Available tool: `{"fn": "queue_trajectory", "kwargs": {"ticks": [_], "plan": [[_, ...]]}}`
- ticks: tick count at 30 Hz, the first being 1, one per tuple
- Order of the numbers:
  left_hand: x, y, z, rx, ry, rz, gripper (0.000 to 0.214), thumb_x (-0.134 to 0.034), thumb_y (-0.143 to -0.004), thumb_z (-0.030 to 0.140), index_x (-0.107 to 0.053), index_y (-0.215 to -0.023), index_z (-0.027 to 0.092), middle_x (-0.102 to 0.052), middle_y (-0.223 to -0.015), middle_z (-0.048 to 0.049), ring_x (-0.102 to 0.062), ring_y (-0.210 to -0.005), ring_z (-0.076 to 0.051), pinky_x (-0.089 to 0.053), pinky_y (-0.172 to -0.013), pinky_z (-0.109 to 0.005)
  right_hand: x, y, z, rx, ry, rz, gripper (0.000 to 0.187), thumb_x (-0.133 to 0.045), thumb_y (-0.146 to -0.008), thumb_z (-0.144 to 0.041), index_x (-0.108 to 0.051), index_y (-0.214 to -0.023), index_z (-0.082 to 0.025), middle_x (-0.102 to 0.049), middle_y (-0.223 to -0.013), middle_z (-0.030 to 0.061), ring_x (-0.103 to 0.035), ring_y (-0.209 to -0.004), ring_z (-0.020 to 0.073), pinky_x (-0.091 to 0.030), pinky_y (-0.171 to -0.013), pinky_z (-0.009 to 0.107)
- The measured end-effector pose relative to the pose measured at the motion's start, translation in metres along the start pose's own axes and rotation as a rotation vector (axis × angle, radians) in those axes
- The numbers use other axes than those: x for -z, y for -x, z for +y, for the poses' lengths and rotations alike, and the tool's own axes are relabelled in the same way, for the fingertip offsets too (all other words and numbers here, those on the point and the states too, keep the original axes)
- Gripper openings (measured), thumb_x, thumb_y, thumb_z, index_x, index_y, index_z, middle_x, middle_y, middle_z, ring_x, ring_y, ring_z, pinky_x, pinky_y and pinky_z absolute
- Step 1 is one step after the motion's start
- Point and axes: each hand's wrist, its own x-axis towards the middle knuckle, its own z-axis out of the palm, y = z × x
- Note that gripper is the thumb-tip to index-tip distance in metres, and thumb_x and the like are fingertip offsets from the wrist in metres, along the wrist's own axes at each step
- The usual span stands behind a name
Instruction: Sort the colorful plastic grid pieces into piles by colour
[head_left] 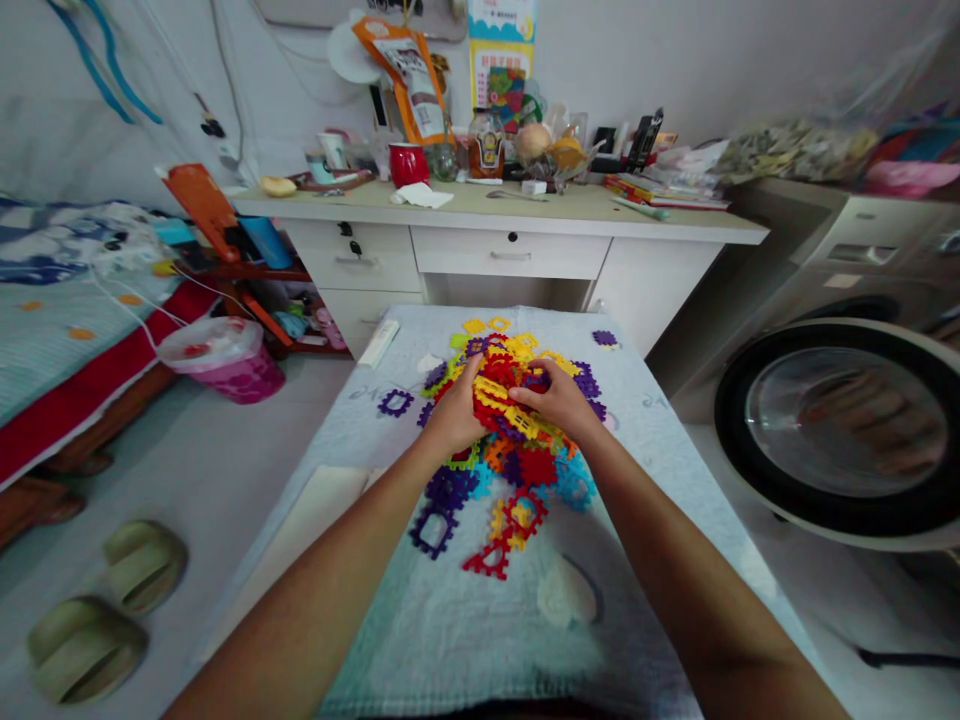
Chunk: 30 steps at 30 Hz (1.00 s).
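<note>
A heap of colourful interlocking plastic building pieces (536, 466) with notched edges lies on the cloth-covered table. My left hand (454, 412) is curled against the heap's left side, thumb pointing up, with red and yellow pieces at its fingers. From the right, my right hand (559, 400) closes thumb and fingers on pieces at the top. Several yellow pieces (495, 392) show between the two hands; the fingertips are partly hidden. Nearer me lie a red triangular piece (489, 560) and a purple square frame (434, 530). Another purple frame (395, 403) rests apart on the left.
A white cabinet (517, 254) stands beyond the table, with a red pot (409, 165), a jar (486, 146) and books on top. To the right is a front-loading washing machine (817, 240). A pink bin (232, 370), a bed and green slippers (88, 650) are at left.
</note>
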Motion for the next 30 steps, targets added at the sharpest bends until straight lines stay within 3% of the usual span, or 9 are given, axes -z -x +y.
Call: {"fn": "queue_trajectory", "kwargs": {"ticks": [5,9,13,16,21,23,25,30], "plan": [[0.014,-0.022,0.015,0.127,0.011,0.072,0.11,-0.08,-0.061,0.025,-0.023,-0.155,0.022,-0.047,-0.151,-0.0156,-0.046,-0.138,-0.033,-0.034,-0.117,-0.048,0.006,-0.018,-0.017,-0.126,-0.136,0.055,0.091,-0.069,-0.071,-0.072,-0.044,-0.144,-0.024,-0.061,-0.128,0.0112,-0.062,-0.111,0.028,-0.052,-0.096,0.047],[0.024,-0.011,0.015,0.08,-0.111,0.062,0.104,-0.075,-0.066,0.028,-0.021,-0.155,0.019,-0.035,-0.157,-0.0185,-0.036,-0.146,-0.032,-0.029,-0.12,-0.048,0.02,-0.011,-0.001,-0.079,-0.131,0.086,0.106,-0.074,-0.064,-0.074,-0.039,-0.148,-0.021,-0.053,-0.141,0.0162,-0.057,-0.122,0.0318,-0.047,-0.104,0.048],[0.025,0.029,0.006,0.009,-0.242,0.061,0.104,-0.075,-0.069,0.038,-0.019,-0.156,0.02,-0.019,-0.162,-0.019,-0.016,-0.153,-0.034,-0.019,-0.123,-0.053,0.034,0.017,0.034,0.065,0.095,0.086,0.117,-0.077,-0.057,-0.078,-0.038,-0.151,-0.02,-0.044,-0.149,0.019,-0.04,-0.139,0.0384,-0.033,-0.115,0.055],[0.02,0.069,0.0,0.059,-0.332,0.038,0.115,-0.079,-0.065,0.055,-0.017,-0.157,0.025,-0.004,-0.165,-0.0179,-0.002,-0.154,-0.04,-0.015,-0.122,-0.059,0.043,0.05,0.059,0.119,0.301,0.03,0.127,-0.075,-0.055,-0.081,-0.028,-0.157,-0.022,-0.026,-0.16,0.0203,-0.023,-0.148,0.0427,-0.023,-0.117,0.062],[-0.002,0.128,-0.004,0.098,-0.473,-0.168,0.14,-0.086,-0.044,0.067,-0.014,-0.159,0.032,0.007,-0.167,-0.0171,0.008,-0.151,-0.051,-0.014,-0.116,-0.07,0.045,0.1,0.075,0.21,0.462,-0.295,0.138,-0.078,-0.057,-0.077,-0.007,-0.162,-0.023,-0.006,-0.167,0.0207,-0.009,-0.152,0.0431,-0.02,-0.118,0.062],[-0.012,0.14,-0.002,0.105,-0.545,-0.23,0.147,-0.088,-0.036,0.068,-0.016,-0.159,0.032,0.006,-0.167,-0.0187,0.01,-0.149,-0.054,-0.01,-0.114,-0.073,0.039,0.109,0.072,0.216,0.508,-0.388,0.142,-0.084,-0.053,-0.069,-0.008,-0.162,-0.022,-0.006,-0.166,0.0217,-0.009,-0.152,0.0443,-0.022,-0.117,0.061],[-0.02,0.144,0.0,0.099,-0.612,-0.247,0.147,-0.089,-0.034,0.066,-0.02,-0.159,0.032,0.003,-0.168,-0.0189,0.01,-0.149,-0.055,-0.008,-0.113,-0.075,0.031,0.11,0.066,0.193,0.567,-0.402,0.138,-0.089,-0.052,-0.059,-0.015,-0.162,-0.023,-0.011,-0.166,0.0219,-0.014,-0.15,0.0459,-0.024,-0.116,0.063],[-0.025,0.132,0.0,0.057,-0.68,-0.135,0.124,-0.084,-0.053,0.064,-0.024,-0.158,0.032,-0.006,-0.167,-0.0182,-0.008,-0.151,-0.049,-0.021,-0.114,-0.068,0.019,0.096,0.054,0.308,0.56,-0.271,0.106,-0.084,-0.067,-0.038,-0.03,-0.157,-0.02,-0.039,-0.153,0.021,-0.039,-0.139,0.0388,-0.032,-0.114,0.057]]}}
